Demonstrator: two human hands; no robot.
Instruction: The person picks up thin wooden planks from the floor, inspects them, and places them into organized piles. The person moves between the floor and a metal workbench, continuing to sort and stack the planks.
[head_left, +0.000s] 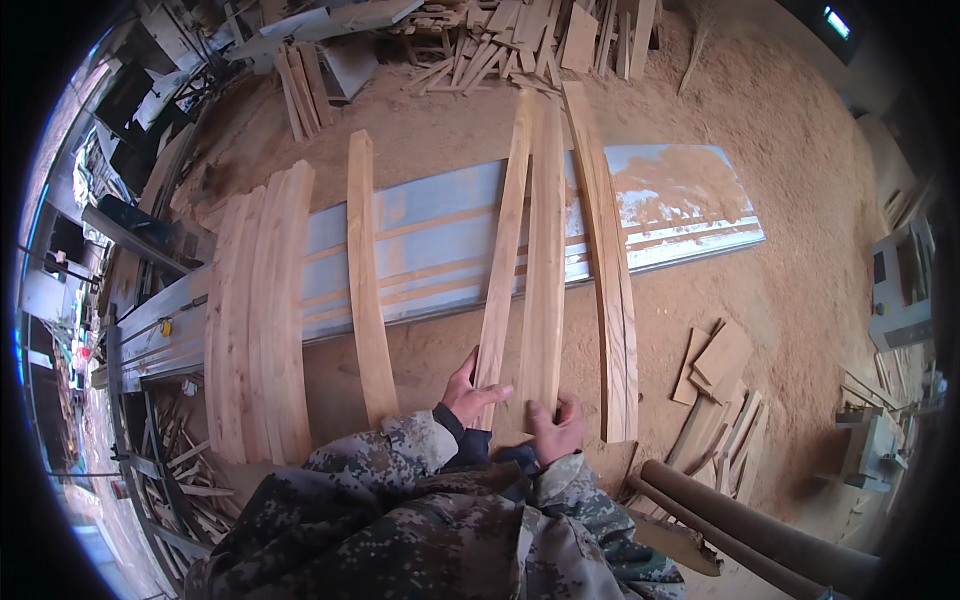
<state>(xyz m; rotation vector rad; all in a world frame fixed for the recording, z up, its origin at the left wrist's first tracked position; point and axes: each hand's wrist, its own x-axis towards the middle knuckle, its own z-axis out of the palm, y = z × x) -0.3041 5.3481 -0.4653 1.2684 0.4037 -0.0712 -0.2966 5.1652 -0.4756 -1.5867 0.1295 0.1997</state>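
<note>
My left hand is closed around the near end of a narrow wooden strip, thumb lying across its face. My right hand grips the near end of a wider board just to the right, its fingers along the edge. Both pieces point away from me, across a long metal machine table. Further right lie long boards side by side, and a single strip rests left of my hands. The strip's lowest end runs down beside my left palm.
A row of boards lies across the table's left part. Sawdust covers the table's right end and the floor. Offcuts and a thick brown pipe are at near right. A scrap wood pile stands at the back.
</note>
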